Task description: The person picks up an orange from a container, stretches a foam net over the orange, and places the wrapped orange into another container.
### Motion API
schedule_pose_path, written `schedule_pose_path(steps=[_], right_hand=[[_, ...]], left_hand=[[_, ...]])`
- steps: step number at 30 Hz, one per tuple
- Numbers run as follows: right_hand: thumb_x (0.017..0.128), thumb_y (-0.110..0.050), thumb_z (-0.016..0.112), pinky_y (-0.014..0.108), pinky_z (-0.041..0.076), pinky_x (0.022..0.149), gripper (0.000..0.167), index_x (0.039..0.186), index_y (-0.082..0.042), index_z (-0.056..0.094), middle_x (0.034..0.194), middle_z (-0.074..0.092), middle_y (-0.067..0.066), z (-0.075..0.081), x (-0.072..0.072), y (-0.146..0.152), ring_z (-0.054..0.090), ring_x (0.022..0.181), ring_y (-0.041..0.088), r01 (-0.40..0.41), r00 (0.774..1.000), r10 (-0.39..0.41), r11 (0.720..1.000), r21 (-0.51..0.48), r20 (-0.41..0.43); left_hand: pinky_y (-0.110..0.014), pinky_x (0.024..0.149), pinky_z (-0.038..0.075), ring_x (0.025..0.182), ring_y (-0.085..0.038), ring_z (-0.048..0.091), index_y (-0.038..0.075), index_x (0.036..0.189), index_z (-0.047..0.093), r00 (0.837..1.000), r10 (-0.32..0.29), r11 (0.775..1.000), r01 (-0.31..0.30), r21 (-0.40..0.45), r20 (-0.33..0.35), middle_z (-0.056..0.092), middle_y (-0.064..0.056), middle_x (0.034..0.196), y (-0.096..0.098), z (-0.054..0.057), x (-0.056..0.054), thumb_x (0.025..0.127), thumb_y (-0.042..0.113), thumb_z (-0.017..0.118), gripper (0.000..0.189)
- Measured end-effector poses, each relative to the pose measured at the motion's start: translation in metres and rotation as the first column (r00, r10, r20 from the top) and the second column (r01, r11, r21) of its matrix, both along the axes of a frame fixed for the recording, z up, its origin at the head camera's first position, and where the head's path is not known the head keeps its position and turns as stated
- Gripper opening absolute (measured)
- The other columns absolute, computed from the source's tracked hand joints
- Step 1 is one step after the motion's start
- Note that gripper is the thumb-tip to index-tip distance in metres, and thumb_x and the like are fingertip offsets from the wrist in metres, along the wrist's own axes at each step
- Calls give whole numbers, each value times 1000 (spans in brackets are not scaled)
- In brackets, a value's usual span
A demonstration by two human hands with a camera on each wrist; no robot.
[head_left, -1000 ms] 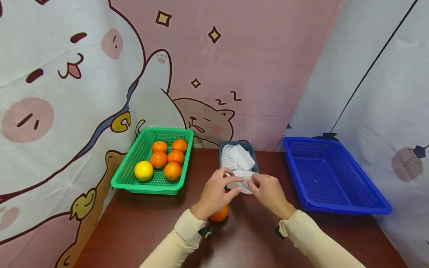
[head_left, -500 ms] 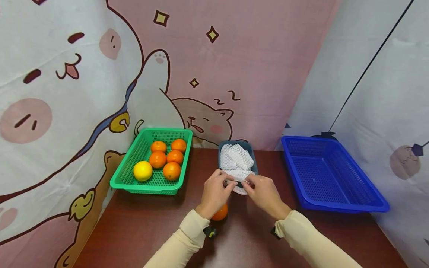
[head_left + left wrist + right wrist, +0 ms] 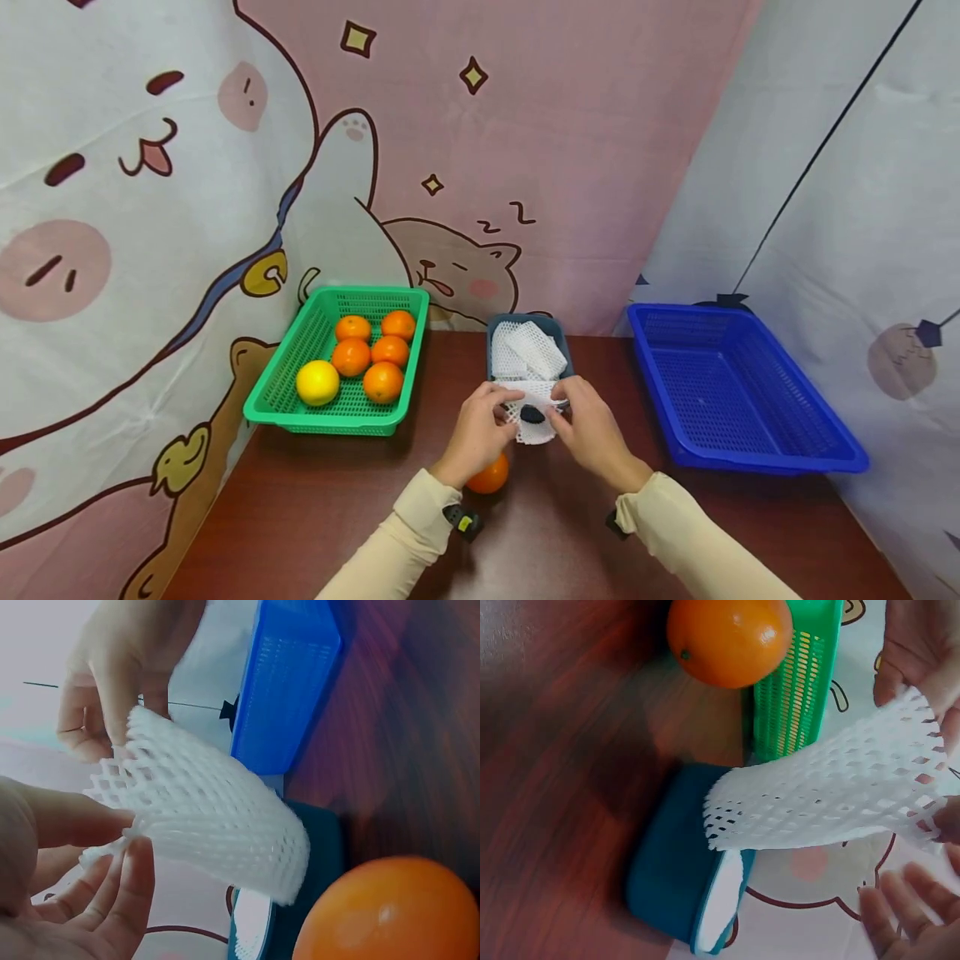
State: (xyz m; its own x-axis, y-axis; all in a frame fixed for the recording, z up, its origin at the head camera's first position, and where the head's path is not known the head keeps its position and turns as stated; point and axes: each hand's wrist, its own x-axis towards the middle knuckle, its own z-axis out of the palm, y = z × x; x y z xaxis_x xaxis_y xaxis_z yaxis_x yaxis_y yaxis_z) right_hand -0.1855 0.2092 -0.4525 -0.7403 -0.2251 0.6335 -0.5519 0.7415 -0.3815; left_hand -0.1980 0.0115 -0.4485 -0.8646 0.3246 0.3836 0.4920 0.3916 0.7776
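A white foam fruit net (image 3: 534, 427) is stretched between both hands, its mouth spread to a dark hole in the head view. My left hand (image 3: 480, 429) pinches one side of the rim between thumb and fingertips, plainest in the left wrist view, where the foam net (image 3: 210, 795) hangs from it. On the opposite side, my right hand (image 3: 596, 429) holds the rim with its thumb, other fingers spread apart and blurred in the right wrist view. An orange (image 3: 487, 475) rests on the table close to my left wrist, partly covered by that hand.
Beyond the hands, a small dark teal bin (image 3: 567, 350) holds more folded white foam nets (image 3: 536, 350). Several oranges (image 3: 351, 357) and one yellow fruit (image 3: 318, 383) lie in a green basket (image 3: 322, 427) at left. A blue basket (image 3: 757, 458) stands at right.
The fingers have drawn the net's rim apart, so a dark opening now shows. My right hand has shifted slightly along the rim. The orange and baskets stay put.
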Motion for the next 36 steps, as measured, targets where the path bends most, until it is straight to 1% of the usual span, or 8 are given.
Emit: schedule_pose_path(steps=[5,10,16,20,24,27,30,36], right_hand=[[75,16,60,41,47,77,32,88,-12,65,127,57,13,-5,-1,-6,52,114,31,-149,989,149,986,-74,3],[78,20,53,34,46,74,42,89,-16,74,129,60,10,-10,0,-8,57,116,30,-156,981,174,971,-183,89],[82,7,70,26,52,72,24,103,-4,71,112,67,11,-6,2,-9,62,97,29,-129,926,234,934,-333,296],[78,1,78,36,54,75,45,121,0,63,119,63,16,-9,2,-5,59,100,35,-156,890,291,917,-367,351],[78,-9,81,38,48,89,62,134,-7,56,133,56,9,-11,4,0,55,114,28,-192,885,295,936,-295,359],[78,-14,82,35,41,98,69,140,-10,52,137,52,6,-12,5,5,50,121,24,-229,886,308,941,-249,347],[78,-14,81,31,38,101,72,142,-9,49,140,50,7,-14,6,10,47,124,26,-263,867,349,927,-268,355],[78,-7,79,28,45,90,73,143,-7,47,140,49,12,-16,8,12,52,114,30,-257,822,373,917,-305,431]], left_hand=[[-22,64,53,71,-11,59,9,116,71,997,-67,996,63,70,42,60,-7,103,1,1,1,77,-8,73,42],[-24,64,54,72,-12,59,10,119,70,989,-119,985,108,136,83,60,-6,104,1,0,1,79,-8,73,44],[-29,69,55,79,-18,60,11,121,69,976,-180,964,150,219,122,60,-4,109,-2,-4,-2,79,-9,71,47],[-30,68,54,82,-29,59,6,122,67,963,-233,941,188,281,138,60,-11,113,-7,-4,-3,80,-10,69,46],[-25,65,53,87,-41,55,-5,124,62,939,-302,913,234,334,166,56,-24,117,-16,12,3,80,-15,64,45],[-23,67,52,89,-45,53,-11,125,59,927,-327,910,256,327,186,54,-29,118,-24,24,6,79,-16,62,46],[-26,69,51,90,-46,53,-11,124,59,924,-320,924,257,281,208,55,-29,119,-32,24,5,77,-17,60,48],[-24,66,50,89,-44,53,-10,124,60,913,-334,932,284,224,234,54,-28,119,-35,3,-4,75,-20,60,50]])
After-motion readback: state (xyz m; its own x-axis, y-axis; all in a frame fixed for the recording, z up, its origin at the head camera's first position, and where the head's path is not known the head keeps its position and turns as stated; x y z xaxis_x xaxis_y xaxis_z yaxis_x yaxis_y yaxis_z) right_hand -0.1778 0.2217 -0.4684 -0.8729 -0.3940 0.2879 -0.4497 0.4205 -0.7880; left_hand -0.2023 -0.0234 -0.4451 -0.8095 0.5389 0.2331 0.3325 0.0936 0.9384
